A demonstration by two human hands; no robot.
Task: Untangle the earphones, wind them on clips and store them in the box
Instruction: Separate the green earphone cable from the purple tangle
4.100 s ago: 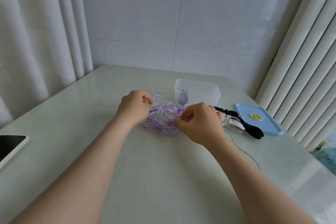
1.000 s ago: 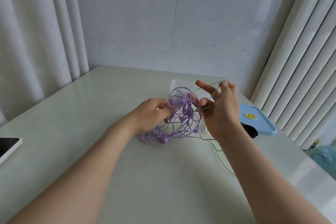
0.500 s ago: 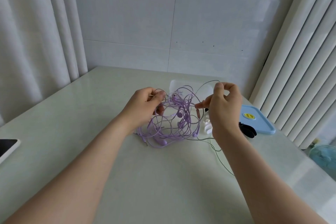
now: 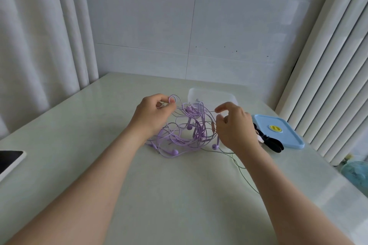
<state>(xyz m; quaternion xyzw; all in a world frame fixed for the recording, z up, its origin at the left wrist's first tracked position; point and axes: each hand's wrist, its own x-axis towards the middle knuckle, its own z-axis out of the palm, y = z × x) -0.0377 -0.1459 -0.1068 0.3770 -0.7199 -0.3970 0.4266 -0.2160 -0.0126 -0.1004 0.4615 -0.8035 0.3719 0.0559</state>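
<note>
Lilac earphone cables (image 4: 185,131), one thin grey-green cable (image 4: 242,167); clear box (image 4: 211,95); light-blue lid (image 4: 278,131) with yellow sticker (image 4: 275,128); clips (image 4: 268,141) seemingly black and white; pale green table (image 4: 159,195).

The pale green desk (image 4: 179,195) carries tangled purple earphones (image 4: 179,139) at its middle, a clear box (image 4: 211,95) behind them, black and white clips (image 4: 270,142) touching a blue lid (image 4: 278,131) at right, and a dark-screened device (image 4: 10,160) at its left edge.

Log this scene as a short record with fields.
left hand: pinches a loop of the purple earphones
right hand: beside the purple earphones, grip unclear
grey cable: trails on the table under the right arm
box: open, behind the purple earphones
lid: flat, right of box
clips: beside lid, nothing wound on
</note>
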